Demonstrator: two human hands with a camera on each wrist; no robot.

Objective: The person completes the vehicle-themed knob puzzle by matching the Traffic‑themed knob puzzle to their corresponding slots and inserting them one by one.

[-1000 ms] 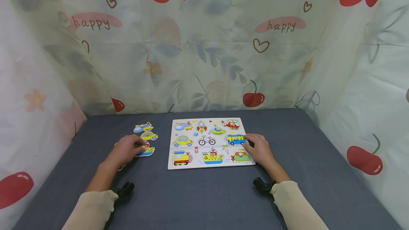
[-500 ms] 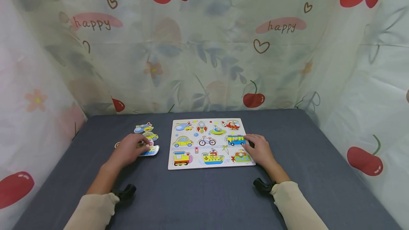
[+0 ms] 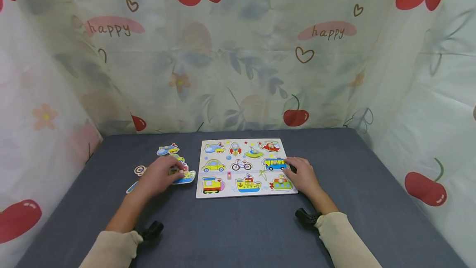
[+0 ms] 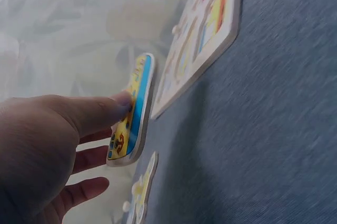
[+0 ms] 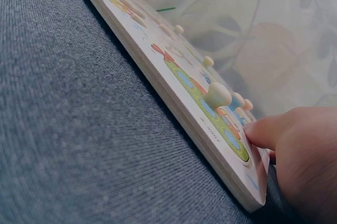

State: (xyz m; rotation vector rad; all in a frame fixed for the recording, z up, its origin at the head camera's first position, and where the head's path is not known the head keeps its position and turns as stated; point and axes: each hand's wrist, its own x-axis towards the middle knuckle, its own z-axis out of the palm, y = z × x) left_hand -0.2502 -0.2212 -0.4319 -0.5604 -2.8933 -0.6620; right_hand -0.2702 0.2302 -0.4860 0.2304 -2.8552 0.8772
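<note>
Left hand (image 3: 158, 175) is gripping a boat puzzle piece (image 3: 184, 176) just left of the puzzle board (image 3: 245, 191) on the worktop (image 3: 238, 226), right hand (image 3: 303, 175) lies relaxed, fingertips resting on the board's right edge

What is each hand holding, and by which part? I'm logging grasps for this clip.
The left hand holds a boat puzzle piece by its edge, thumb on its face. The right hand holds nothing; it rests on the puzzle board's right edge.
</note>
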